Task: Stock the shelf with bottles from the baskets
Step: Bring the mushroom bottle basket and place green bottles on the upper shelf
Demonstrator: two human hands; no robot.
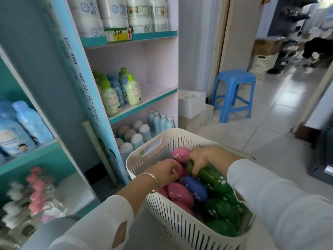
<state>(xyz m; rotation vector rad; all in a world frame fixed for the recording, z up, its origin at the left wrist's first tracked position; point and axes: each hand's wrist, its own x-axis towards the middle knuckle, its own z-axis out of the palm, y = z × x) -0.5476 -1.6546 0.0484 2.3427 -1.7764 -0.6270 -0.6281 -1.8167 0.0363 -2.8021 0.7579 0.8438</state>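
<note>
A white slatted basket (158, 150) in front of me holds several pink, blue and green bottles lying on their sides. My left hand (164, 171) reaches into it and curls round a pink bottle (178, 168). My right hand (205, 156) grips a green bottle (207, 175) near its top, tilted up out of the pile. A blue bottle (195, 188) lies between the two. The pink-backed shelf (153, 95) to the left has a half-bare middle board with green-capped and blue bottles (133, 91) at its left end.
White tubs (115, 13) fill the top shelf; pale bottles (137, 134) fill the bottom one. A teal shelf unit (27, 156) with blue bottles stands at far left. A blue plastic stool (234, 92) and white boxes (191, 103) stand on the tiled floor to the right.
</note>
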